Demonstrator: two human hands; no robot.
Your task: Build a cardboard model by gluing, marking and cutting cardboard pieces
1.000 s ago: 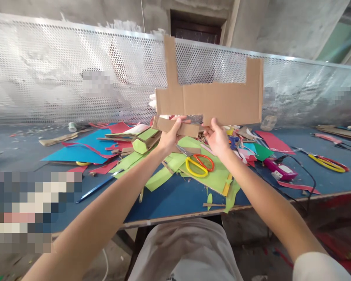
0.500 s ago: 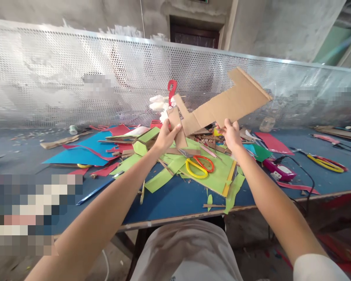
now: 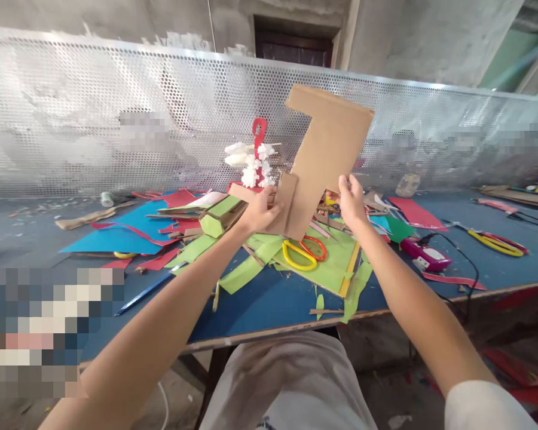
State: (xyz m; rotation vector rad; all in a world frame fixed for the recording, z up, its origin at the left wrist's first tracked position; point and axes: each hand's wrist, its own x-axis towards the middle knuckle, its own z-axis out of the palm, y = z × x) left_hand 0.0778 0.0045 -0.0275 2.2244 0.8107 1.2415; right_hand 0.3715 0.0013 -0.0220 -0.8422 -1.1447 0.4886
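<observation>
Above the table I hold a folded, cut piece of brown cardboard (image 3: 329,140) with both hands. My left hand (image 3: 262,212) grips its lower left end, thumb pressed on a narrow folded strip. At its right edge, the fingers of my right hand (image 3: 351,197) are closed on the cardboard. The upper end sticks out to the left like a hook. Below it, scissors with one yellow and one red-orange handle (image 3: 299,255) lie on green paper (image 3: 329,276); the blades are hidden. Behind my left hand stands a red shape with white flower-like pieces (image 3: 251,170).
Blue card (image 3: 116,230), red strips and a blue cutter-like tool (image 3: 143,294) are on the left. A pink device with a black cord (image 3: 425,255), yellow-and-red handled pliers (image 3: 497,243) and a clear jar (image 3: 407,185) are on the right. A perforated metal panel (image 3: 197,119) stands behind.
The cardboard has turned counter-clockwise to a steeper angle, its upper end swinging left. My left hand has shifted slightly right and down along with its lower end.
</observation>
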